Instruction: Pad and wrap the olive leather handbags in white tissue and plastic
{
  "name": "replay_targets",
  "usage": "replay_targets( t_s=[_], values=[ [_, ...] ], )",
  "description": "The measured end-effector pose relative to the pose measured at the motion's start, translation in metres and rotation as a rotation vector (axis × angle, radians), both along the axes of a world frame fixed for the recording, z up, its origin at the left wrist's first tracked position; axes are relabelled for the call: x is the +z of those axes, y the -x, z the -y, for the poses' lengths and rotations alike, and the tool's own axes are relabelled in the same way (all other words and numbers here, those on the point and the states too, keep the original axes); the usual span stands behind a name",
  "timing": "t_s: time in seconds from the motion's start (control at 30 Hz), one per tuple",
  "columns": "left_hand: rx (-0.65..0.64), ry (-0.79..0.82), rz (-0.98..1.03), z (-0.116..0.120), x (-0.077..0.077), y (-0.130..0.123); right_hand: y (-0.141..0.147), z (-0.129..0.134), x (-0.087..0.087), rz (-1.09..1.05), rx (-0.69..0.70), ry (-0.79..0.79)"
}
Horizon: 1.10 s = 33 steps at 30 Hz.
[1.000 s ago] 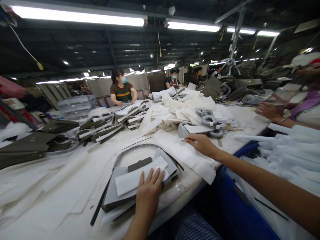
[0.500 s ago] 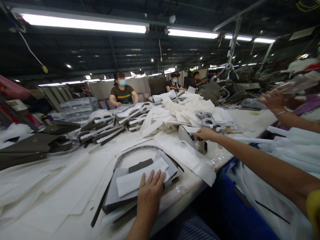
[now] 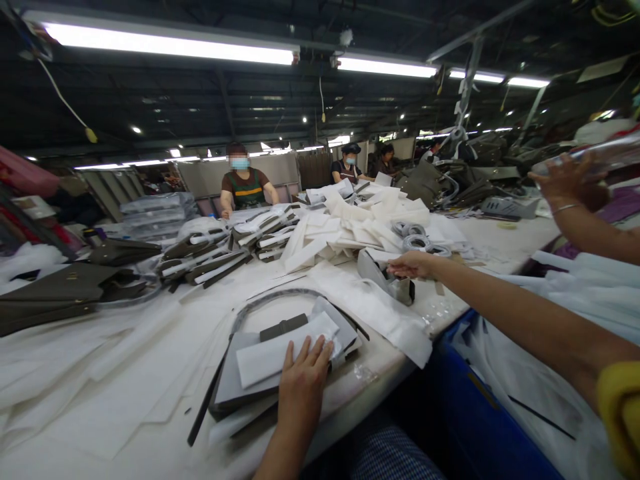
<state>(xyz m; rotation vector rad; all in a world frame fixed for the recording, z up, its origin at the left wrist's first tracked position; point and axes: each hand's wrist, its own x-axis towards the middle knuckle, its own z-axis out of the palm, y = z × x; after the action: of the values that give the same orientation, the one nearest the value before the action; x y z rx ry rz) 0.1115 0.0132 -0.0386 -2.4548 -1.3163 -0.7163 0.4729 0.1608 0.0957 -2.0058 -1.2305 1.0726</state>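
Note:
My left hand (image 3: pixel 303 380) lies with fingers spread on a folded white sheet (image 3: pixel 265 357), which rests on a grey bag (image 3: pixel 227 387) with a long looped handle. Reaching out to the right, my right hand (image 3: pixel 413 265) is at the upper edge of a small grey and clear-wrapped item (image 3: pixel 373 267). Its fingers are bent together there; whether they pinch anything is too small to tell. A long white padded sheet (image 3: pixel 370 313) lies between the two hands, hanging partly over the table edge.
White sheets (image 3: pixel 350 227) are heaped behind, beside grey rolled rings (image 3: pixel 415 240) and dark bag parts (image 3: pixel 215 260). A blue bin (image 3: pixel 480 407) stands right of the table (image 3: pixel 390 373). Another person's hands (image 3: pixel 575 180) hold clear plastic at right. Several people work beyond.
My left hand and the grey bag have shifted slightly right. My right hand has turned a little, still by the wrapped item. The other person's hands at right have moved up and right.

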Motion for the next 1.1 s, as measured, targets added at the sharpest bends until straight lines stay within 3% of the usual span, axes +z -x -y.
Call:
replay_targets(
  t_s=[0.13, 0.27, 0.43, 0.6, 0.77, 0.9, 1.1],
  values=[
    [0.009, -0.006, 0.005, 0.000, -0.001, -0.001, -0.006, 0.033, 0.011, -0.117, -0.027, -0.056],
    [-0.011, 0.006, -0.006, -0.001, -0.003, 0.002, -0.016, 0.081, 0.004, -0.220, -0.058, -0.137],
    [-0.002, -0.007, 0.014, 0.000, -0.002, 0.001, -0.016, 0.124, -0.031, -0.312, -0.190, -0.178],
    [-0.013, -0.011, 0.011, 0.001, -0.002, 0.002, -0.010, 0.126, -0.071, -0.342, -0.276, -0.236],
    [-0.038, -0.008, -0.023, -0.003, -0.008, 0.006, -0.017, 0.112, -0.093, -0.152, -0.254, -0.368],
    [-0.047, -0.006, -0.025, -0.004, -0.009, 0.007, -0.032, 0.109, -0.087, 0.041, -0.145, -0.392],
    [-0.017, 0.022, 0.017, 0.002, 0.000, 0.001, -0.057, 0.125, -0.073, 0.613, 0.098, -0.445]
  ],
)
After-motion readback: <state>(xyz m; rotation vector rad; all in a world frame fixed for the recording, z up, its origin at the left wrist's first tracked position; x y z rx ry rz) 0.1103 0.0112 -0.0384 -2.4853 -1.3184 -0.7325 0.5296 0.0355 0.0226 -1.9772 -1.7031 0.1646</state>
